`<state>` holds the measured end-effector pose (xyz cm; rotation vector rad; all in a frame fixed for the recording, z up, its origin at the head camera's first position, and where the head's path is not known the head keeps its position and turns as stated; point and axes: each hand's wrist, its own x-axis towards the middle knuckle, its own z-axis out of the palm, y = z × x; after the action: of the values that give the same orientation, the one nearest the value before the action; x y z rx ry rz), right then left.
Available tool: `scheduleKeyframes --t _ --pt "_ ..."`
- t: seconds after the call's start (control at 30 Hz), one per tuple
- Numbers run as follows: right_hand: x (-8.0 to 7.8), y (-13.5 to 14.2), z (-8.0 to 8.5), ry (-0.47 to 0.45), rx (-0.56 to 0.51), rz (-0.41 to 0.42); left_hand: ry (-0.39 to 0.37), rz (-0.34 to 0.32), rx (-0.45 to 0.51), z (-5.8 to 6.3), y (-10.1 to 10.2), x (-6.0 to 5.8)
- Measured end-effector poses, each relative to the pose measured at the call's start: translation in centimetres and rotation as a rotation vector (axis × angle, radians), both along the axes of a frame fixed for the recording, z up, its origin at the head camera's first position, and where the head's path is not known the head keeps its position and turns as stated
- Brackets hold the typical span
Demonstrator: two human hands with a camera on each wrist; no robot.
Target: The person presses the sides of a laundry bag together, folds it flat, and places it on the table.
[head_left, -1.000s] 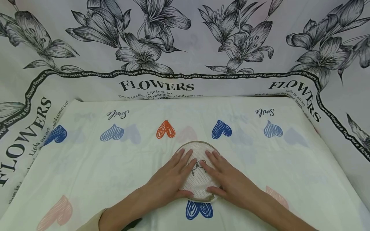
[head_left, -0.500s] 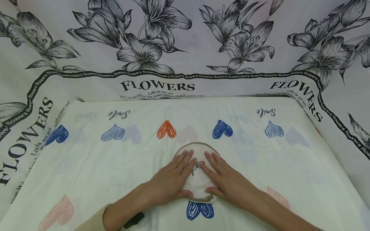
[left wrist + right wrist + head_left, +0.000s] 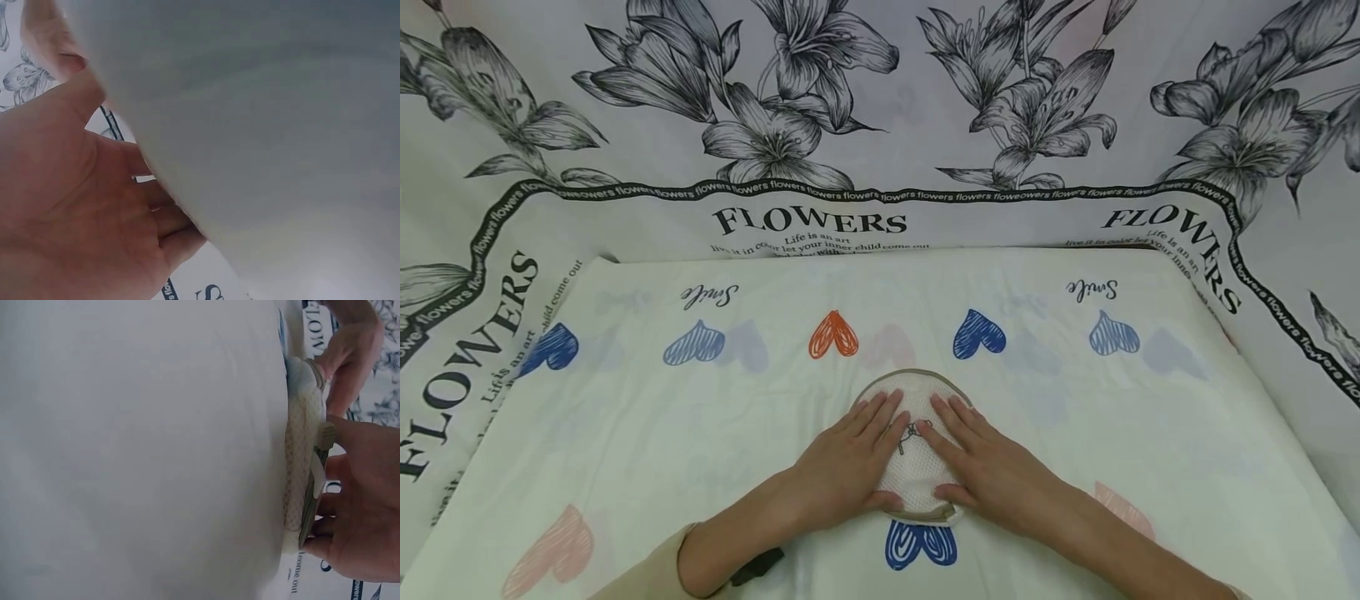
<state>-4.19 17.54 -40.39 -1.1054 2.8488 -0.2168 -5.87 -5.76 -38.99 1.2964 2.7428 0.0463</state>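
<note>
A round white pouch (image 3: 910, 487) of textured fabric lies flat on the cloth, with an olive-brown edge and a small black line drawing partly covered by fingers. My left hand (image 3: 853, 471) rests on its left side with straight fingers, the thumb near the lower edge. On the right side lies my right hand (image 3: 992, 467), fingers likewise straight. In the right wrist view the pouch (image 3: 300, 462) shows its soft side and olive edging, beside the right hand (image 3: 369, 500). The pouch cannot be made out in the left wrist view, where the left hand's palm (image 3: 81, 194) shows.
A white cloth (image 3: 700, 433) with printed hearts covers the table. Behind it hangs a white fabric backdrop (image 3: 910, 142) with black flower drawings and lettering. Something dark (image 3: 757, 567) sits under my left forearm.
Both hands stay laid on the pouch, their fingers almost unmoved. My left forearm and sleeve have shifted slightly to the right.
</note>
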Motion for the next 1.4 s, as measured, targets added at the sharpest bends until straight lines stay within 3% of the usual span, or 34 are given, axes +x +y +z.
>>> scheduleKeyframes --t 0.43,0.73,1.13,1.4 --pt "0.4 0.1 0.1 0.032 -0.023 -0.027 0.012 0.014 -0.006 0.0 0.1 0.2" --pt "0.5 0.5 0.2 0.029 -0.041 -0.056 -0.021 0.022 0.072 0.2 0.1 0.3" --pt "0.4 0.7 0.9 0.034 -0.054 -0.066 -0.007 0.052 0.117 1.1 -1.1 0.7" --pt "0.3 1.6 0.8 0.040 -0.051 -0.109 -0.029 0.106 0.118 1.2 -2.1 0.4"
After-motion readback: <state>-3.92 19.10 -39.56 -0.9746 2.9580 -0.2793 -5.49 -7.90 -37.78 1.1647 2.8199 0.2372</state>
